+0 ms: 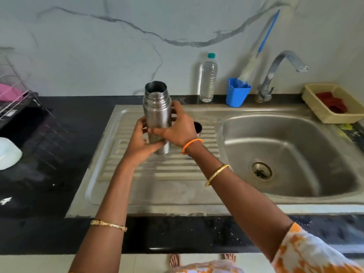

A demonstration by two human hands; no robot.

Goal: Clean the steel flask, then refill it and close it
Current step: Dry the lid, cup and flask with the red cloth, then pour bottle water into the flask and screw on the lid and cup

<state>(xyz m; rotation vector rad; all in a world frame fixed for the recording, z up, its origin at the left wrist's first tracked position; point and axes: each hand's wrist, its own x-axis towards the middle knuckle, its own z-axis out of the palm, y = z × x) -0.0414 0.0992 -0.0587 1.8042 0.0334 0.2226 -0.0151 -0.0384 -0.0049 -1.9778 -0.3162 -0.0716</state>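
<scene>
Both forearms reach out from the near edge over the black worktop (49, 174) and meet at the flask (157, 117), which is held upright in the air above the ribbed drainboard (177, 170). Its mouth is open, with no cap on the threaded neck. The left hand (140, 141) cups the lower half of the body from the left, fingers curled under and around it. The right hand (180, 128) clamps the middle of the body from the right, thumb across the front and fingers wrapped behind. So both grips are closed on the flask.

Just right of the right hand, partly hidden behind it, a dark cup (198, 128) stands on the drainboard. Farther right lies the sink basin (285, 154), with the tap (279, 71) above its far rim. Beyond the grip, against the marble wall, stands a clear bottle (208, 79) with a green cap, and right of it a blue holder (237, 93) with a bottle brush (256, 56) leaning in it. At the far right a cream tray (319, 111) holds something red. Well left of the grip, a wire rack (17, 95) sits on the worktop, and a white bowl (8, 153) lies nearer.
</scene>
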